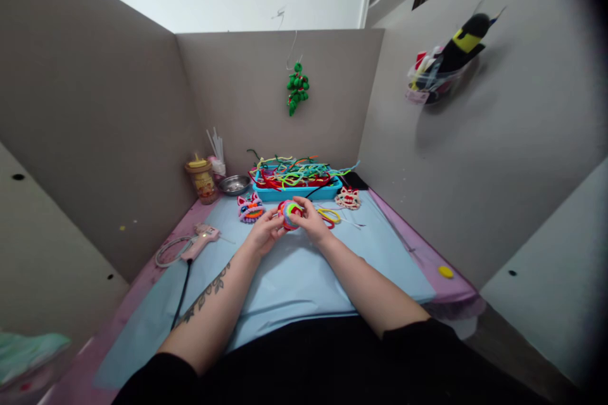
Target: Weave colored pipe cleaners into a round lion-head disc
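Both my hands meet over the light blue mat (294,278) and hold one small round pipe-cleaner piece (290,213), coloured red, green and blue. My left hand (264,231) grips its left side with the fingertips. My right hand (310,218) closes over its right side and top. Just behind the hands lie a pink and purple pipe-cleaner face (250,207), a white and red one (348,199), and yellow and red loops (329,216).
A blue tray (299,192) heaped with several coloured pipe cleaners stands at the back. Left of it are a metal bowl (234,185), a jar (202,181) and a pink glue gun (202,239) with its cord. Grey partition walls enclose the desk; a green ornament (297,88) hangs behind.
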The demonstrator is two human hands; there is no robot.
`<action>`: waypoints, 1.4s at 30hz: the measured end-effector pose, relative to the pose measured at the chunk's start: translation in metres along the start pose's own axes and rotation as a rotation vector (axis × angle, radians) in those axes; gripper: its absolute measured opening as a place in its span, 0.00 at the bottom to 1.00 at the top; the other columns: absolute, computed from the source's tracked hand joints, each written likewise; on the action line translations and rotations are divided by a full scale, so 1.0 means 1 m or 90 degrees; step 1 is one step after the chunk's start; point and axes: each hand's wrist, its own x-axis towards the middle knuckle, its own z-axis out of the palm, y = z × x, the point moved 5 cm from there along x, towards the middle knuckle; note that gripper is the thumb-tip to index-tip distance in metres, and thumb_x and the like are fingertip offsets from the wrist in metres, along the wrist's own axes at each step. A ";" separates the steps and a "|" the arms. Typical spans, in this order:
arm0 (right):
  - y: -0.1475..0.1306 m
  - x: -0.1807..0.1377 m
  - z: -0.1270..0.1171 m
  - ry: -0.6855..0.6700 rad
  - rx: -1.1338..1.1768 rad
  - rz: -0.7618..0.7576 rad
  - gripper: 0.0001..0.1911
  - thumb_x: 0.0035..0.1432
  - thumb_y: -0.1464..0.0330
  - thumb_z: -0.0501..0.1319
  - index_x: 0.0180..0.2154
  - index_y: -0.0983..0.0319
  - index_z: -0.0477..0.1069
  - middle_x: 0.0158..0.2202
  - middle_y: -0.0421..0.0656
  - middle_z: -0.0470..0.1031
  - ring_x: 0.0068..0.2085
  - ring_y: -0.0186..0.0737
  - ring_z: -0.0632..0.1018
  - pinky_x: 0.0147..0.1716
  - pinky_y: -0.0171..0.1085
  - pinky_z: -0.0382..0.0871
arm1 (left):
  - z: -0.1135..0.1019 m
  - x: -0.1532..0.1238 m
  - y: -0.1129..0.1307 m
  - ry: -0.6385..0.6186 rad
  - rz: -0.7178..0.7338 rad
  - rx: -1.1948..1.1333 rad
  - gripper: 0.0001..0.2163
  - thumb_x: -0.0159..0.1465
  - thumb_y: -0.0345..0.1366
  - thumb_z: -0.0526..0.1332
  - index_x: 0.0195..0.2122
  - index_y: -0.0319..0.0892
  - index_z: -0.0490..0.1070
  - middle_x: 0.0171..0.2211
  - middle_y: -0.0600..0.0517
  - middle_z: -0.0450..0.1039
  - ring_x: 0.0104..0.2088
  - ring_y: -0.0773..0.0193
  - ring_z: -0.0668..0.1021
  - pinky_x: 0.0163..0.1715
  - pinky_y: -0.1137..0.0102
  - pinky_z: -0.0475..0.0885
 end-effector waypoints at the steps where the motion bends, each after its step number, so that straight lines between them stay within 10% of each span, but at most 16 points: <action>1: -0.001 -0.001 0.000 0.003 -0.018 -0.004 0.34 0.43 0.60 0.68 0.51 0.59 0.61 0.53 0.47 0.65 0.48 0.42 0.72 0.49 0.41 0.65 | -0.001 0.001 0.000 0.006 0.007 0.001 0.16 0.50 0.26 0.67 0.42 0.39 0.72 0.38 0.47 0.76 0.37 0.62 0.79 0.39 0.69 0.74; 24: 0.002 -0.004 0.001 0.049 -0.050 0.012 0.33 0.44 0.61 0.67 0.52 0.56 0.60 0.53 0.46 0.63 0.49 0.41 0.70 0.52 0.45 0.64 | -0.014 0.009 -0.007 0.118 0.041 -0.024 0.22 0.41 0.24 0.71 0.35 0.40 0.63 0.28 0.55 0.72 0.28 0.68 0.76 0.32 0.72 0.71; 42: -0.001 -0.005 0.003 0.050 -0.008 0.024 0.33 0.42 0.62 0.68 0.51 0.56 0.61 0.52 0.46 0.63 0.49 0.42 0.70 0.53 0.46 0.63 | -0.013 0.012 -0.010 0.037 0.021 -0.030 0.19 0.45 0.26 0.71 0.38 0.39 0.68 0.35 0.50 0.75 0.34 0.65 0.78 0.37 0.70 0.72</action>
